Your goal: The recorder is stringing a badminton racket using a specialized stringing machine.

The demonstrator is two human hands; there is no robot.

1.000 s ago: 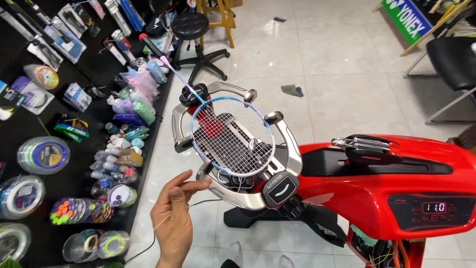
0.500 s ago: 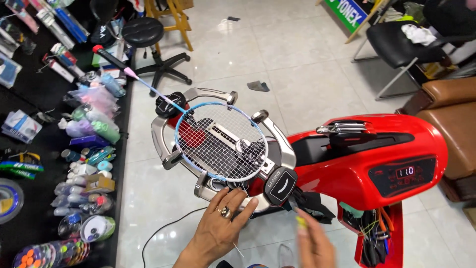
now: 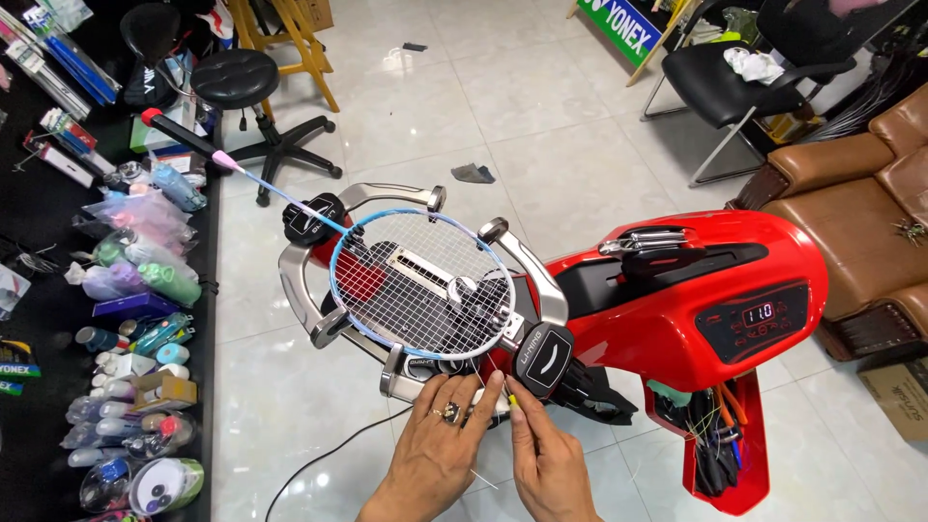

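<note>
Left hand: the left hand (image 3: 437, 447), with a ring, pinches the thin string (image 3: 480, 387) at the racket's 5 o'clock edge.
Right hand: the right hand (image 3: 547, 456) grasps a small yellow-tipped tool (image 3: 512, 398).
Racket: the racket (image 3: 411, 280) is clamped in the red stringing machine (image 3: 696, 300), its handle pointing to 10 o'clock.

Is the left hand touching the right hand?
Touching. The head view shows the left hand and right hand meeting at the fingertips below the racket.

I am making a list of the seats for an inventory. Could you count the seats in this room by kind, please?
Black round stool: 1
Black office chair: 1
Brown leather armchair: 1
Total: 3
</note>
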